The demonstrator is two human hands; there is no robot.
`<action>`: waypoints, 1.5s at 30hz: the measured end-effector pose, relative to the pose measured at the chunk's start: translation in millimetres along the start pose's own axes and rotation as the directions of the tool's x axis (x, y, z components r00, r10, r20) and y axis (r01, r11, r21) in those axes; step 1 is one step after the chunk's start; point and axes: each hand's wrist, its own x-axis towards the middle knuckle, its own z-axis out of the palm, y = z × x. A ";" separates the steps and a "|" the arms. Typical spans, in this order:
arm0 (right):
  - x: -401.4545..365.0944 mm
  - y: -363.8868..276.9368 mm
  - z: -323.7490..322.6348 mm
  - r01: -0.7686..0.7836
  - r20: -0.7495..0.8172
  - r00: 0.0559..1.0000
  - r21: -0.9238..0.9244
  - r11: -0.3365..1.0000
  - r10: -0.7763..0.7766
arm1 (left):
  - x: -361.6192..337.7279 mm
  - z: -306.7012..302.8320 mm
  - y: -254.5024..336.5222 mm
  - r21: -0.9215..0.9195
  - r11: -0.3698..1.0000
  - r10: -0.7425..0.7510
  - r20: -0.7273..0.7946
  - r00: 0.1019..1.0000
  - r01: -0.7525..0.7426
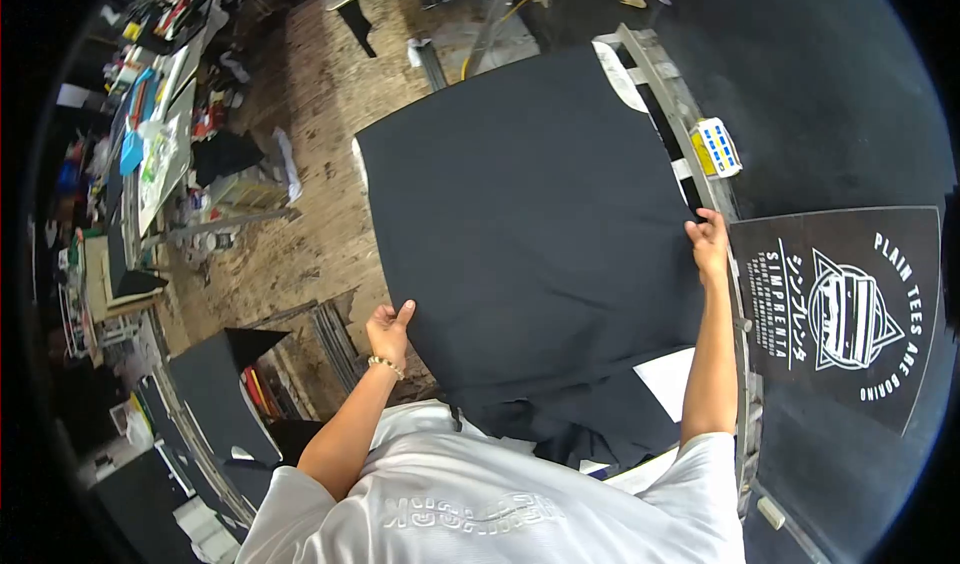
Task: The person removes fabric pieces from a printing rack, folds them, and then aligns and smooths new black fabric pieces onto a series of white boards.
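Note:
A large black cloth (pixel 520 214) lies spread over a flat board, mostly smooth, with its near part bunched in folds in front of my body. Pale board corners (pixel 622 76) show past the cloth at the far right. My left hand (pixel 390 334) is closed at the cloth's left edge, thumb on top; its other fingers are partly hidden. At the right edge, my right hand (pixel 709 246) pinches the cloth between thumb and fingers. A white sheet-like patch (pixel 668 382) shows beside my right forearm.
A metal rail (pixel 672 94) runs along the right, with a small yellow, white and blue box (pixel 716 148) on it. Beyond lies a black printed sign (pixel 850 309). Cluttered shelves and benches (pixel 165 154) stand left, above a worn wooden floor (pixel 310 94).

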 end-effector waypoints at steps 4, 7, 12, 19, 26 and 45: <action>2.6 7.7 0.7 0.040 0.013 0.999 0.140 0.989 -0.042 | -12.9 -5.9 13.6 -0.192 0.973 0.142 0.081 0.987 -0.124; 4.6 11.2 0.3 0.117 -0.009 0.992 0.444 0.888 -0.126 | -26.1 -15.4 35.9 -0.402 0.914 0.095 0.351 0.932 0.059; 0.4 4.6 -21.9 0.087 0.038 0.993 0.424 0.901 -0.114 | -45.7 -25.5 47.8 -0.324 0.918 -0.063 0.450 0.891 0.228; -10.3 26.9 -45.1 0.055 0.034 0.997 0.407 0.912 -0.075 | -60.0 -33.3 25.2 -0.150 0.869 -0.305 0.588 0.749 0.472; -29.6 45.6 -58.3 0.069 -0.016 0.997 0.417 0.906 -0.069 | -62.5 -25.5 17.8 -0.141 0.875 -0.312 0.566 0.763 0.463; -59.1 -1.0 -99.2 -0.540 0.745 0.600 0.106 0.835 0.293 | -58.7 -52.0 56.7 -0.123 0.884 -0.261 0.670 0.695 0.451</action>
